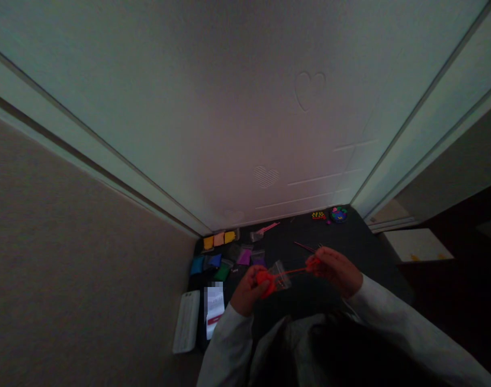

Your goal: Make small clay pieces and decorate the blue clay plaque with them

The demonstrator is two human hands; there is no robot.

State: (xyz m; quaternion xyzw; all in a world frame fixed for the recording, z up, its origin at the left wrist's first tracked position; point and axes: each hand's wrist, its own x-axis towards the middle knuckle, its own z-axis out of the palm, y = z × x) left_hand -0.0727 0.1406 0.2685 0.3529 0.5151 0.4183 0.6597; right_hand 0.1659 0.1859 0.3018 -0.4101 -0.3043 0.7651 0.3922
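Observation:
Closed round a bright orange lump (265,284), my left hand (247,293) is at the front of the dark table. A thin orange strand (291,271) runs from near this lump across to my right hand (338,271). The fingers of my right hand are closed on a smaller orange piece (313,263). Whether the orange stuff is modelling clay or yarn I cannot tell. A clear zip bag (283,277) shows just right of my left hand, behind the strand. Slim pink tools (304,246) lie just beyond my right hand.
Small bags in yellow (229,236), blue (212,262), green (223,270) and purple (244,255) lie at the left. A lit phone (214,309) and a white case (186,321) are nearer me. A round colourful dish (338,215) stands by the back panel (229,134).

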